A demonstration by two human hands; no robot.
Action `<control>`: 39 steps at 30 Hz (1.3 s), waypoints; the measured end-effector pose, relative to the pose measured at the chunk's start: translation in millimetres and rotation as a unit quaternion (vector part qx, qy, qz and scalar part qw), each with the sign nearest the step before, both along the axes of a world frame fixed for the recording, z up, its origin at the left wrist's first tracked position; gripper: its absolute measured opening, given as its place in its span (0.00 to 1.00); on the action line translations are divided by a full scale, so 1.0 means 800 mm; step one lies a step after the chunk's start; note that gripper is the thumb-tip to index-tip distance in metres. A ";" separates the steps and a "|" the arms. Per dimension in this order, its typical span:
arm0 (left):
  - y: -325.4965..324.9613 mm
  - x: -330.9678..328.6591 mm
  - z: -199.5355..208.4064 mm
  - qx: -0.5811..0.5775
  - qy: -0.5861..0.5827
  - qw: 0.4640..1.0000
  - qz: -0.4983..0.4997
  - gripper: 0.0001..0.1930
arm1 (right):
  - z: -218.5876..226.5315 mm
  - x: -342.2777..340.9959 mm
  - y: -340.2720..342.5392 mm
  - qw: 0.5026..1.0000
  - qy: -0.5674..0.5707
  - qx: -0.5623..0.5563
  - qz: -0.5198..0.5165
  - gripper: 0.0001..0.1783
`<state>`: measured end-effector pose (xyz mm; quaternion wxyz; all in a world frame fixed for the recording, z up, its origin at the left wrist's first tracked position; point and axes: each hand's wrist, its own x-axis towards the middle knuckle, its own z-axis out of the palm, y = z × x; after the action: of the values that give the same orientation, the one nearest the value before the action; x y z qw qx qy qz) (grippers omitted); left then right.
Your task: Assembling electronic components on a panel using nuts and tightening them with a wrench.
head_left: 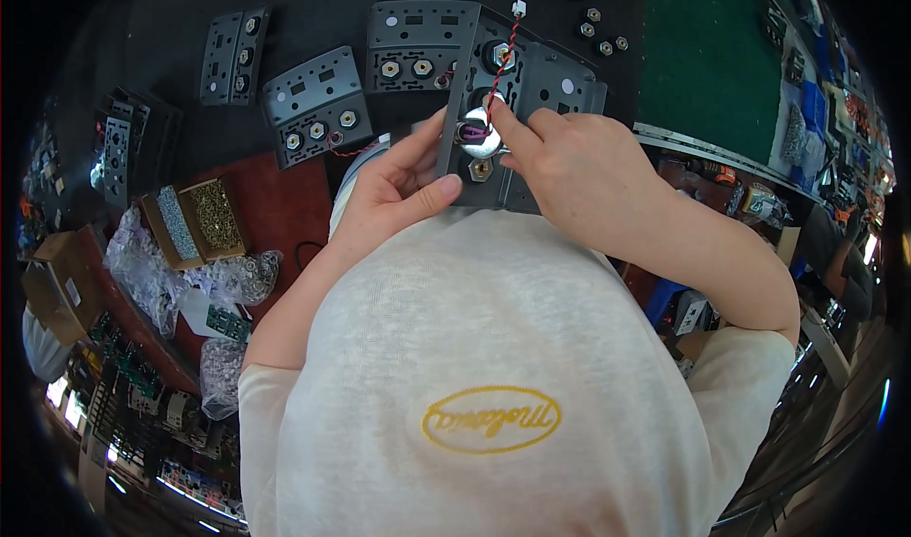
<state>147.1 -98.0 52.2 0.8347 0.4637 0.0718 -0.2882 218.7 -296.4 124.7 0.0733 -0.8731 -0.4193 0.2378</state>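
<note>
A dark grey bent metal panel (520, 74) is tilted up in front of me, with hex-nutted round fittings along one side. My left hand (403, 181) is closed on its left edge, thumb in front and fingers partly hidden behind. My right hand (569, 157) bends over the panel, index finger and thumb closed at a shiny curved metal piece (486, 145). That piece curves around a fitting with purple wires (472, 133); its full shape is hidden. A red-and-black twisted wire (512, 42) runs up from there to a small white connector (519, 9).
Similar grey panels (318, 108) lie on the black work surface to the left and behind. Loose round fittings (588, 29) are scattered at the far right, beside a green mat (697, 72). An open cardboard box (196, 222) of small screws and plastic bags (142, 262) are at left.
</note>
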 end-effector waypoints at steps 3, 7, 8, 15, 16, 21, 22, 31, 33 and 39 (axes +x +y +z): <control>0.000 -0.001 -0.003 0.007 0.001 1.000 -0.001 0.33 | -0.002 -0.006 0.001 1.000 -0.008 0.005 -0.007 0.30; -0.001 -0.003 -0.002 0.003 -0.015 1.000 -0.001 0.34 | -0.011 -0.017 0.000 0.998 -0.043 0.009 -0.041 0.24; -0.001 -0.003 -0.002 -0.002 -0.017 1.000 -0.002 0.34 | -0.013 -0.020 0.001 0.998 -0.042 0.008 -0.041 0.24; -0.003 -0.012 -0.005 -0.003 -0.016 1.000 0.013 0.34 | -0.022 -0.036 0.002 0.994 -0.025 0.041 -0.097 0.24; -0.004 -0.011 -0.003 -0.003 -0.011 1.000 0.014 0.34 | -0.023 -0.036 0.002 0.994 -0.027 0.041 -0.102 0.24; -0.004 -0.010 -0.001 -0.004 -0.003 1.000 0.019 0.34 | -0.024 -0.040 0.006 0.988 -0.012 0.056 -0.143 0.24; -0.003 -0.009 -0.001 0.016 0.003 1.000 0.007 0.34 | -0.024 -0.040 0.007 0.986 -0.011 0.061 -0.154 0.25; 0.012 0.037 0.023 -0.014 0.009 0.993 0.119 0.30 | 0.015 0.004 -0.023 0.871 0.281 0.190 -0.355 0.27; 0.021 0.055 0.034 0.022 -0.123 0.985 0.122 0.30 | 0.013 0.006 -0.051 0.842 0.233 0.239 -0.423 0.22; 0.012 0.072 0.046 0.400 -0.532 0.747 -0.019 0.32 | 0.010 0.021 -0.030 0.554 0.383 0.513 -0.532 0.21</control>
<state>204.8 -88.1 88.7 0.4705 0.8343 -0.2839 0.0441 235.8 -320.2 132.6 0.7760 -0.5776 0.1382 0.2122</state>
